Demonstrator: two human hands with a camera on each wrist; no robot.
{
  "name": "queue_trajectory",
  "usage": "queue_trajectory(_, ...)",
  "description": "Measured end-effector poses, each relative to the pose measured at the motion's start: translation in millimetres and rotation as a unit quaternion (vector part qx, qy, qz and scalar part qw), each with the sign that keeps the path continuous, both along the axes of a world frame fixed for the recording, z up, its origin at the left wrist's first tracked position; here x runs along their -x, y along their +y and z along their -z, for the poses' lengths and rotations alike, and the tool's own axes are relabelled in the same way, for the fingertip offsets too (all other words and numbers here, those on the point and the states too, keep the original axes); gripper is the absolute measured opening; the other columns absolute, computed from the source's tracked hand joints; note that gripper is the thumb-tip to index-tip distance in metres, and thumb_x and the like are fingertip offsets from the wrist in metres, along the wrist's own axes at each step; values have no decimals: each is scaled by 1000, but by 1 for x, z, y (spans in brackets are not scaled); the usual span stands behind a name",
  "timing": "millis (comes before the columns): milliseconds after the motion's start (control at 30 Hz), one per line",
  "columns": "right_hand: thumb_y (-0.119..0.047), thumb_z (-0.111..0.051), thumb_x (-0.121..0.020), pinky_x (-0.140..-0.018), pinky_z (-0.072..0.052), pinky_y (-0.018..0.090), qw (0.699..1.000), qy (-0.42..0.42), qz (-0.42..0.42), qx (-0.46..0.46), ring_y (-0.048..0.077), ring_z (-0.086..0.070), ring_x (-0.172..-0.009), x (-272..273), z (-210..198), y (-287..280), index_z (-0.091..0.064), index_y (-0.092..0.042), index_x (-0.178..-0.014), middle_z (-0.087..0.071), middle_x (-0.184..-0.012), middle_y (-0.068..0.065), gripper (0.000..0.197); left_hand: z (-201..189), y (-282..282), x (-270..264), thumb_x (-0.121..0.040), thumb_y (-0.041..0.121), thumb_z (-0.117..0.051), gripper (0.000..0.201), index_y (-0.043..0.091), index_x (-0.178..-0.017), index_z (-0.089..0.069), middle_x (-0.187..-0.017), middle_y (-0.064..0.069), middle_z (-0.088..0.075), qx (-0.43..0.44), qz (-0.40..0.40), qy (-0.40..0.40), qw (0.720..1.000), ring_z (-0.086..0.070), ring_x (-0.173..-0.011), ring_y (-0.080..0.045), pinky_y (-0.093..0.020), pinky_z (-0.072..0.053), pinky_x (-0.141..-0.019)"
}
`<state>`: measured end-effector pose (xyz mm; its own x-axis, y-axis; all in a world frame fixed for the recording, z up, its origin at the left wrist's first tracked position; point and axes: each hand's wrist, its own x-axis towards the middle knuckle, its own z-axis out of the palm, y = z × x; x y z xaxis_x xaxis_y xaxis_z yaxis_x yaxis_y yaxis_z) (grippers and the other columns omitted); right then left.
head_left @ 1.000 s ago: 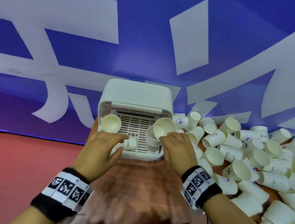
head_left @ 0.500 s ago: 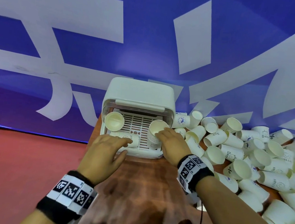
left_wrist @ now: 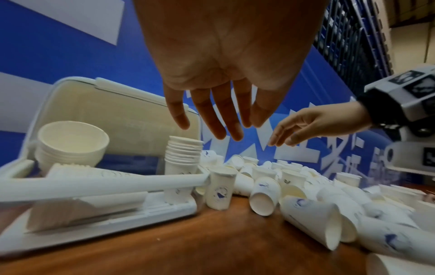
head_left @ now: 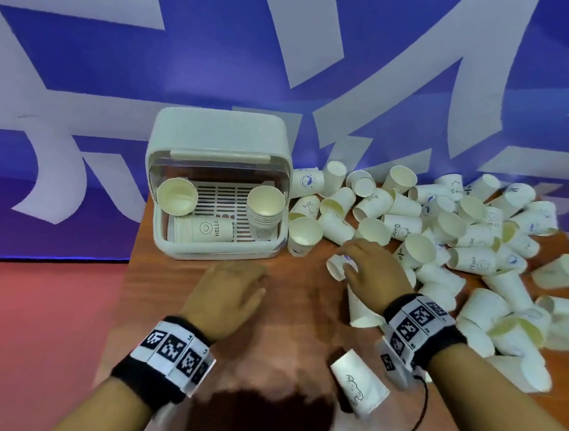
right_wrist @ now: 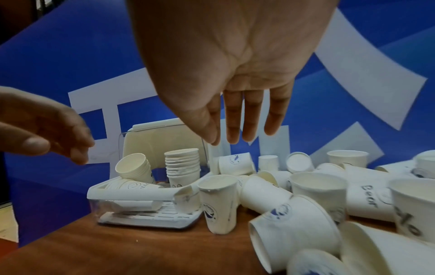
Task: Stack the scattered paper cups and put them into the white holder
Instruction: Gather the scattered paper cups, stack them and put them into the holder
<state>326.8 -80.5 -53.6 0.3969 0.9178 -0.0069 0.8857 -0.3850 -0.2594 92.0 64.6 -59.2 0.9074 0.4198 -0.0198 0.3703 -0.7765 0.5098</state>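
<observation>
The holder [head_left: 219,141] sits at the far left of the surface [head_left: 287,318], backed against the banner [head_left: 82,70]. Inside it, one stack of cups [head_left: 264,210] stands at the right, another stack [head_left: 176,195] leans at the far left, and a third [head_left: 202,230] lies along the near edge. The loose cups [head_left: 446,236] lie heaped to its right. A single cup [head_left: 359,385] lies on its side near the front, between the two wrists.
</observation>
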Motion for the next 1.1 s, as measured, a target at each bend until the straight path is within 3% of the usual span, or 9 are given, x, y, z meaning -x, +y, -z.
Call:
queue_trajectory(133, -12, -55, -86, -84, -43, 34, 1000, 17, 13, 18, 27, -55, -105, -12, 8, -34, -63, -14, -111, -62, -114, 5, 26, 15, -40, -11, -86, 37, -43, 33, 31, -115, -58, -110, 11, -66, 0, 42, 12, 999, -60, -103, -12, -37, -45, -93)
queue_trajectory(267, -15, -53, -89, -83, -38, 28, 998, 38, 19, 39, 25, -54, -107, -32, 15, -63, -62, -14, -114, -60, -117, 4, 27, 31, -91, -29, -75, 33, -42, 34, 30, -102, -64, -96, 12, -66, -69, 132, 27, 989, -63, -89, -13, -29, -48, -79)
queue_trajectory(400, -18, -50, -91, -89, -44, 38, 996, 55, 0, 77, 25, -55, -107, -51, 22, -92, -60, -18, -117, -59, -120, 4, 28, 57, -144, -52, -71, 33, -55, 23, 36, -92, -65, -104, 13, -64, -143, 262, 37, 954, -60, -96, -10, -24, -36, -85)
queue_trajectory(467, -18, -49, -91, -89, -44, 39, 994, 62, -17, 84, 24, -55, -106, -60, 27, -104, -60, -19, -117, -60, -120, 3, 28, 72, -164, -65, -69, 37, -70, 21, 37, -89, -65, -112, 12, -63, -181, 331, 52, 925, -56, -103, -10, -25, -39, -87)
queue_trajectory(567, -18, -50, -91, -92, -42, 36, 992, 80, -37, 93, 22, -53, -108, -68, 33, -117, -60, -19, -117, -59, -120, 1, 27, 86, -186, -80, -73, 40, -71, 19, 37, -90, -64, -121, 11, -61, -219, 401, 93, 885, -49, -111, -11, -24, -45, -85)
queue_trajectory(700, -20, -47, -93, -92, -41, 32, 990, 84, -49, 105, 21, -51, -111, -73, 37, -123, -57, -19, -120, -56, -123, 0, 29, 96, -196, -87, -74, 47, -66, 25, 45, -100, -63, -141, 7, -48, -264, 385, 195, 863, -52, -123, -14, -28, -48, -94)
queue_trajectory(800, -21, -47, -93, -92, -41, 32, 990, 90, -52, 95, 20, -51, -111, -74, 39, -125, -56, -19, -121, -56, -123, -1, 29, 100, -193, -88, -75, 42, -69, 34, 38, -108, -62, -147, -2, -40, -254, 365, 225, 867, -47, -129, -22, -39, -42, -102)
queue_trajectory(900, -21, -48, -93, -91, -42, 34, 990, 93, -59, 88, 21, -52, -108, -75, 41, -125, -57, -19, -120, -57, -121, 0, 28, 97, -187, -90, -60, 44, -82, 34, 39, -91, -68, -130, 4, -59, -254, 324, 212, 887, -61, -111, -17, -30, -52, -87)
queue_trajectory(1100, -22, -49, -93, -92, -41, 31, 989, 102, -56, 91, 18, -51, -109, -66, 42, -122, -56, -21, -121, -56, -122, -2, 30, 71, -157, -86, -38, 33, -90, 52, 29, -83, -66, -122, -5, -63, -217, 195, 138, 947, -67, -96, -22, -30, -56, -70)
